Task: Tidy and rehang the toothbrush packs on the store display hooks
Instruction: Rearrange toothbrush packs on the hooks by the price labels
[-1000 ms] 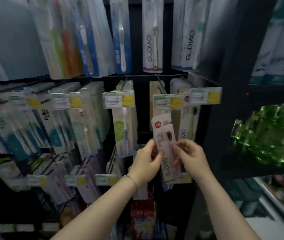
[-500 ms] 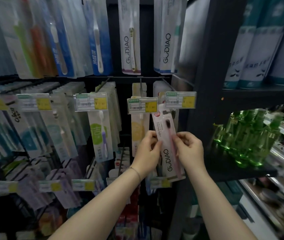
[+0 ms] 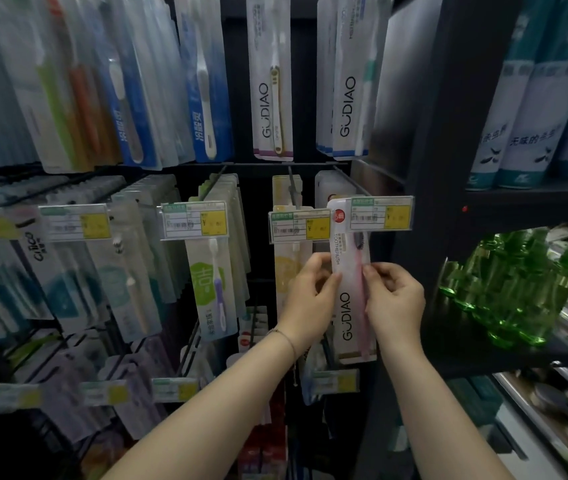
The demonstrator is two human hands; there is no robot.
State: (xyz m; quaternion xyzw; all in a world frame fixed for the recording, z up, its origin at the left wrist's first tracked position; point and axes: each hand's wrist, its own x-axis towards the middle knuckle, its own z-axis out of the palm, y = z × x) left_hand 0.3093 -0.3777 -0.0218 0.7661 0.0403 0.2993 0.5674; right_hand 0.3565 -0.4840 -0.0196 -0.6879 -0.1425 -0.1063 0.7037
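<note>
Both hands are on one toothbrush pack [image 3: 349, 306], a white GUDIAO card with a pink brush. It is upright, and its top edge is tucked behind the left end of the right-hand price tag [image 3: 381, 213].

The left hand [image 3: 310, 294] pinches the pack's left edge below the price tag, fingers [image 3: 314, 262] curled behind the card and thumb on the front. The right hand [image 3: 395, 301] pinches the right edge at about the same height. Neither hand holds anything else.

The wire hook [image 3: 349, 180] runs back from behind the price tag, with stocked packs [image 3: 324, 185] already on it. The tag hides whether the pack's hang hole has caught the hook tip.

Risks, as judged from here:
- Blind threading: the price tag covers the hook tip, so the hole may miss. The card would then only wedge behind the tag and drop on release.
- Pushing upward with a mid-card grip could buckle the thin card or knock the price tag askew.
- The neighbouring tag [image 3: 299, 225] and yellow pack [image 3: 284, 271], just left of the price tag, sit close enough for the left hand to snag.
- Green bottles [image 3: 511, 289] stand below and right of the price tag, and a wide right elbow could disturb them.
</note>
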